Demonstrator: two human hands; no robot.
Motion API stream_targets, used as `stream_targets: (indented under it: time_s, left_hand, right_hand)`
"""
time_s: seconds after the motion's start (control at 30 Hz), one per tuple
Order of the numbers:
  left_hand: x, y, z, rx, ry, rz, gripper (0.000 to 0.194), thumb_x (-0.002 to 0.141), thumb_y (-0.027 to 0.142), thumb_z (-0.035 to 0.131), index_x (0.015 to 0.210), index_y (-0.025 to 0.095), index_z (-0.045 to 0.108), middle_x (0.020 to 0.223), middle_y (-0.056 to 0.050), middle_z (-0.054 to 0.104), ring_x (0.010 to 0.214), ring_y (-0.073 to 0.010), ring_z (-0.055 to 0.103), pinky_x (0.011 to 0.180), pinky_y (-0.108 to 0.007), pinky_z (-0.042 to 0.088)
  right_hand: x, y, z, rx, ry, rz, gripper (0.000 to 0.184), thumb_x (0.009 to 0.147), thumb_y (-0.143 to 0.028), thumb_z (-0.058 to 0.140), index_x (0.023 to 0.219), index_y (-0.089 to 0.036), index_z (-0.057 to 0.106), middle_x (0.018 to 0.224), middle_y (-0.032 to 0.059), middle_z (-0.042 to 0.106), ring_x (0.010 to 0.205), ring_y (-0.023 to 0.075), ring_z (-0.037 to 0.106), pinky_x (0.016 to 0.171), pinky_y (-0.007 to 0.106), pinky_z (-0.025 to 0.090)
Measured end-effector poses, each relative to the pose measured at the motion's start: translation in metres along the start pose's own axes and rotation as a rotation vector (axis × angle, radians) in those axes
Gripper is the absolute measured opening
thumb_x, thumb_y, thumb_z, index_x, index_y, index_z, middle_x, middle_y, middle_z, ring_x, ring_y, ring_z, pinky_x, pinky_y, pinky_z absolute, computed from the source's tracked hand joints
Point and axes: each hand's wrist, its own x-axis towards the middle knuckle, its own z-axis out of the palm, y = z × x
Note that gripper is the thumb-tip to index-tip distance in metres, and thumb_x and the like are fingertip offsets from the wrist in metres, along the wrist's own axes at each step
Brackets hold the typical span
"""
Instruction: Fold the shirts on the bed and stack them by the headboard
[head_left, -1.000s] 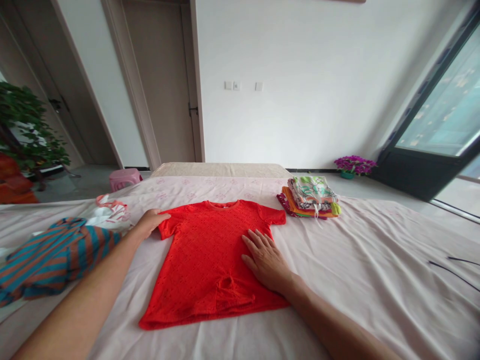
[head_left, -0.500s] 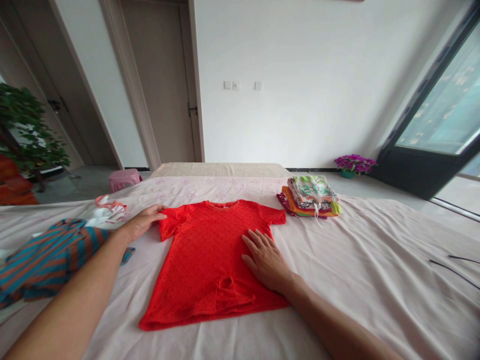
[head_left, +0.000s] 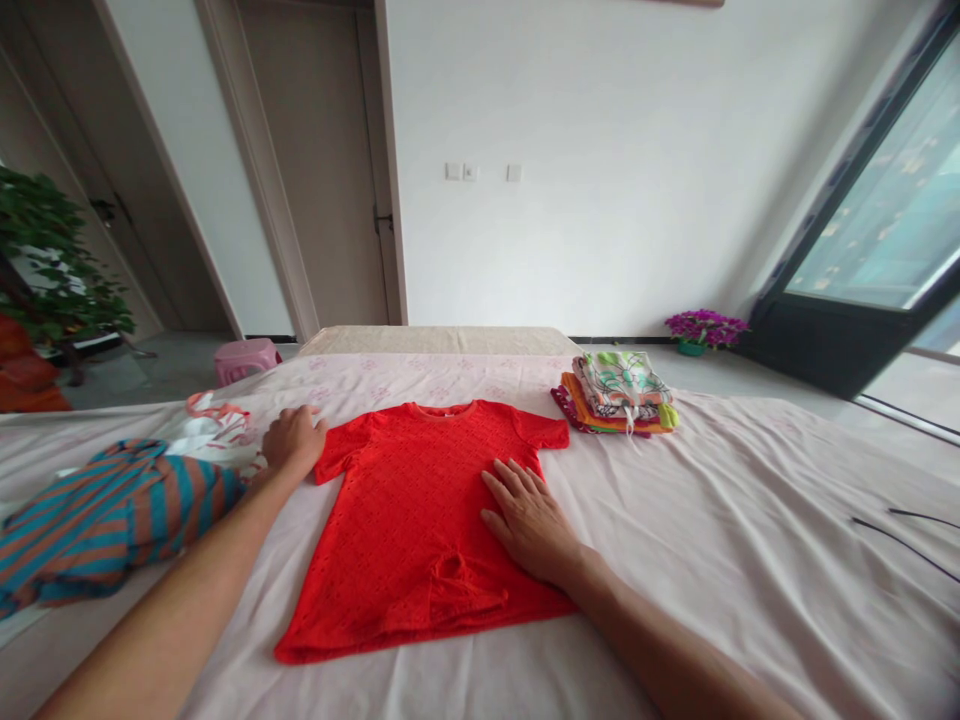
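Pale daylight shows through the glass door (head_left: pixel 874 230) at right, leaving soft, faint shadows on the bedsheet (head_left: pixel 750 540), as wide-angle distortion slants the door frame (head_left: pixel 261 170) at left.

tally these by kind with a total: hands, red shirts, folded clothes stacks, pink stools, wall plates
Left hand and right hand: 2
Red shirt: 1
Folded clothes stack: 1
Pink stool: 1
Wall plates: 3
Total: 8

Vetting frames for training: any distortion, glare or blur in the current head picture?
Head view: wide-angle stretch, door frame and glazed door leaning; head view: glazing bright, pattern visible; head view: red shirt and right hand clearly outlined, shadows soft.
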Motion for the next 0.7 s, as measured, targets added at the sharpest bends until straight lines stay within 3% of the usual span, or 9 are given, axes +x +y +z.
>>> stream_targets:
  time_s: [0.13,0.2,0.27,0.37,0.47,0.6,0.7]
  left_hand:
    - [-0.019,0.042,0.017,0.169,-0.12,0.414,0.046,0.097,0.035,0.027,0.119,0.021,0.064,0.127,-0.011,0.065,0.12,-0.023,0.057,0.103,-0.034,0.04]
    - [-0.028,0.062,0.033,0.174,-0.212,0.52,0.047,0.098,0.04,0.028,0.13,0.024,0.059,0.137,-0.006,0.061,0.129,-0.0186,0.051,0.11,-0.031,0.033]
    - [-0.034,0.074,0.051,0.202,-0.291,0.585,0.053,0.096,0.047,0.035,0.141,0.024,0.051,0.149,-0.006,0.05,0.14,-0.021,0.039,0.118,-0.036,0.022]
    - [-0.034,0.078,0.072,0.262,-0.386,0.578,0.067,0.092,0.057,0.04,0.149,0.023,0.04,0.159,-0.011,0.034,0.148,-0.0312,0.023,0.119,-0.055,0.011]
    - [-0.025,0.072,0.079,0.301,-0.458,0.531,0.075,0.09,0.064,0.036,0.153,0.024,0.03,0.162,-0.014,0.022,0.149,-0.0361,0.017,0.114,-0.065,0.01]
    - [-0.01,0.059,0.067,0.319,-0.525,0.526,0.072,0.089,0.065,0.036,0.15,0.028,0.037,0.16,-0.011,0.029,0.148,-0.0309,0.023,0.116,-0.056,0.017]
    - [-0.009,0.04,0.051,0.336,-0.469,0.502,0.066,0.094,0.058,0.028,0.149,0.023,0.04,0.158,-0.012,0.034,0.148,-0.0287,0.024,0.117,-0.052,0.015]
  right_hand:
    - [0.0,-0.001,-0.001,0.005,0.005,0.001,0.057,0.099,-0.05,0.038,0.151,-0.025,0.039,0.16,0.0064,0.029,0.148,0.0269,0.022,0.121,0.046,0.017]
    - [0.0,-0.001,-0.001,0.008,0.008,-0.005,0.057,0.099,-0.049,0.039,0.151,-0.025,0.039,0.159,0.0068,0.03,0.148,0.0272,0.023,0.121,0.047,0.017]
    - [0.0,-0.001,-0.002,0.012,0.014,-0.01,0.057,0.099,-0.05,0.039,0.15,-0.025,0.04,0.159,0.0069,0.031,0.148,0.027,0.023,0.121,0.046,0.017]
    - [0.0,0.0,-0.002,0.018,0.024,-0.009,0.057,0.099,-0.05,0.04,0.15,-0.025,0.04,0.159,0.0063,0.032,0.147,0.026,0.024,0.121,0.045,0.018]
    - [-0.001,0.0,-0.002,0.019,0.022,-0.009,0.056,0.099,-0.048,0.04,0.15,-0.026,0.041,0.159,0.0059,0.032,0.147,0.0258,0.024,0.121,0.045,0.019]
    - [-0.001,0.0,-0.002,0.019,0.015,-0.013,0.056,0.099,-0.048,0.041,0.15,-0.025,0.04,0.159,0.0062,0.032,0.148,0.0263,0.024,0.121,0.045,0.018]
    - [-0.001,-0.001,-0.002,0.019,0.014,-0.015,0.055,0.099,-0.047,0.041,0.15,-0.025,0.04,0.159,0.0064,0.031,0.148,0.0265,0.024,0.122,0.045,0.018]
